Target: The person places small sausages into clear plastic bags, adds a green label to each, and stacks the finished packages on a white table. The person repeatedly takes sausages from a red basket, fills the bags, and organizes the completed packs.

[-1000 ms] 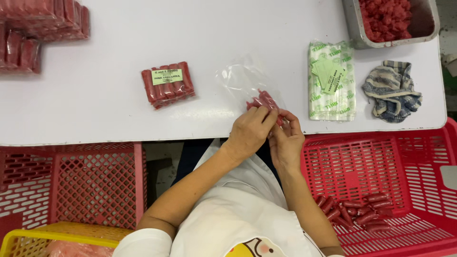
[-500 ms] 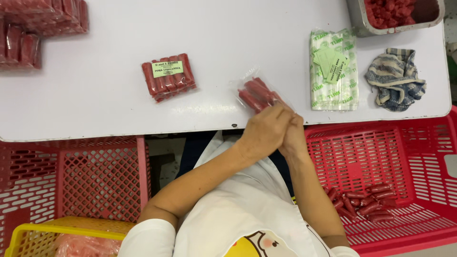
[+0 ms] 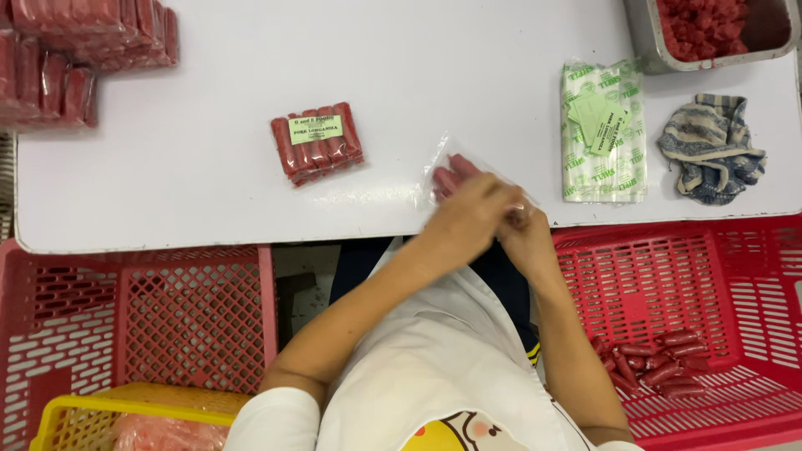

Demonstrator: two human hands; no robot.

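Head view shows both hands, left hand point(image 3: 464, 221) and right hand point(image 3: 526, 238), with fingers closed on a clear bag of red sausages point(image 3: 455, 175) at the worktop point(image 3: 209, 192) edge; a loose grip could spill them.

White short-sleeved top w/ yellow cartoon print at chest, dark trousers, 2 bare forearms, no gloves.

beside the smooth, matt white table point(image 3: 209, 167), a glossy clear plastic bag point(image 3: 455, 167) of red sausages. beyond it, a shiny film-wrapped pack point(image 3: 317, 142) with a paper label, a dull metal tray point(image 3: 647, 42), rumpled striped cloth point(image 3: 710, 150). below the table, red plastic lattice crates point(image 3: 668, 276).
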